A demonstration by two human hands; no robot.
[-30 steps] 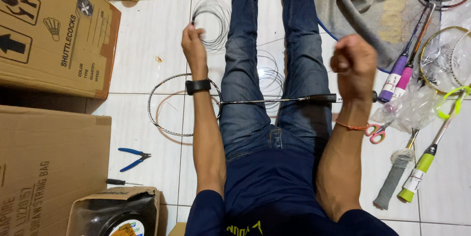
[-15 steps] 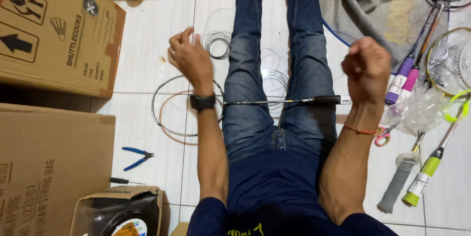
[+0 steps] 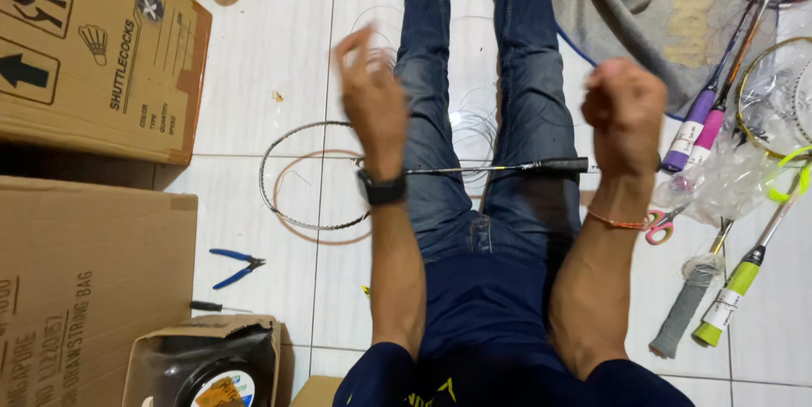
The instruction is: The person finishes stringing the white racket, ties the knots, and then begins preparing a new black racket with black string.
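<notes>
I sit on a white tiled floor with my legs in blue jeans stretched out. An unstrung racket lies across my thighs, its hoop on the floor to the left and its black handle on my right leg. My left hand, with a black watch on the wrist, is raised above my left leg and blurred, so its grasp is unclear. My right hand is a closed fist held above the handle end. Loops of thin clear string lie on and between my legs.
Large cardboard boxes stand at the left, with a string reel in an open box near me. Blue pliers lie by the hoop. Scissors, several rackets, a grey cloth and plastic wrap lie at the right.
My left hand has lifted off the floor by the string loops and come up towards me. The right fist has risen a little. The racket has stayed across my lap.
</notes>
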